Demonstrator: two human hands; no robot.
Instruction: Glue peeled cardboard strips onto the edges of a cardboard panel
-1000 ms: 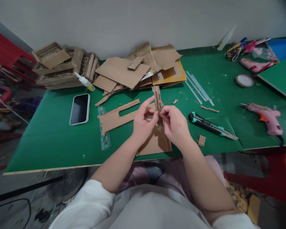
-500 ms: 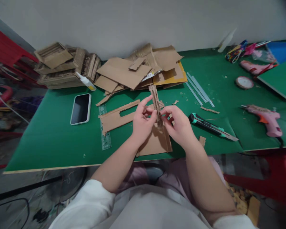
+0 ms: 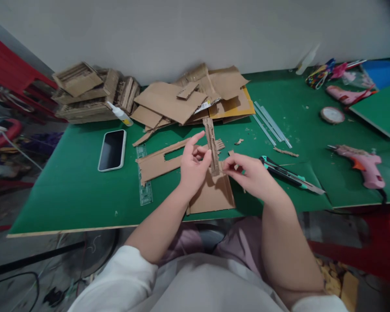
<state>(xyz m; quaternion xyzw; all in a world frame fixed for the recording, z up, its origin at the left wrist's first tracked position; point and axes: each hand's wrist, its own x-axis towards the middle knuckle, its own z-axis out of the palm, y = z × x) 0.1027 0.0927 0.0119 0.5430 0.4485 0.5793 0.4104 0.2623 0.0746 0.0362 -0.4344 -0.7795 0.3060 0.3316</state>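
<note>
My left hand is closed around a narrow cardboard strip, its torn, ridged side showing, held nearly upright. Just right of the strip's lower end, my right hand has thumb and fingers pinched together, apart from the strip; whatever is between the fingertips is too small to make out. Below both hands a flat cardboard piece lies at the table's front edge. Left of them is a cardboard piece with a rectangular cutout, overlapping a clear ruler.
A box cutter with its blade out and a pink glue gun lie to the right. Glue sticks and stacked cardboard are behind. A phone and a glue bottle are at left.
My right hand has moved off the strip, slightly right and down, with its fingers pinched. My left hand still holds the strip in nearly the same place.
</note>
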